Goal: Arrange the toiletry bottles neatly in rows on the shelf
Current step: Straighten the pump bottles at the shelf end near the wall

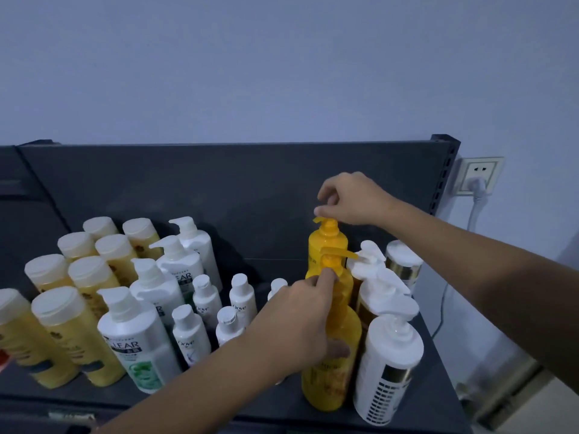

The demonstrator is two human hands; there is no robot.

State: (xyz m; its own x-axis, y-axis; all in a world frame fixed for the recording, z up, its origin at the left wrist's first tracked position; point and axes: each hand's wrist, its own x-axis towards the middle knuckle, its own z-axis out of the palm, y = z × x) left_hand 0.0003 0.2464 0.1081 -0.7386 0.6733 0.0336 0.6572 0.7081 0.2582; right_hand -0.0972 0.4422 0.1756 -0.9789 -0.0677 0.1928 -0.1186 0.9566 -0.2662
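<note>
Two orange-yellow pump bottles stand one behind the other on the dark shelf [282, 245]. My left hand [297, 321] grips the neck and shoulder of the front yellow bottle [338, 371], whose nozzle points right. My right hand [351, 198] pinches the pump head of the rear yellow bottle [327, 242]. To their right stands a row of white pump bottles [388, 364] with gold bands. Left of them are small white Dove bottles [191, 333], white Clear pump bottles [138, 339] and pale yellow flip-cap bottles [72, 336], all in rows.
The shelf's dark back panel [219, 183] rises behind the bottles, with a slotted upright post [441, 177] at its right end. A wall socket [476, 177] with a white plug and cable sits right of the shelf. A bare gap lies behind the Dove bottles.
</note>
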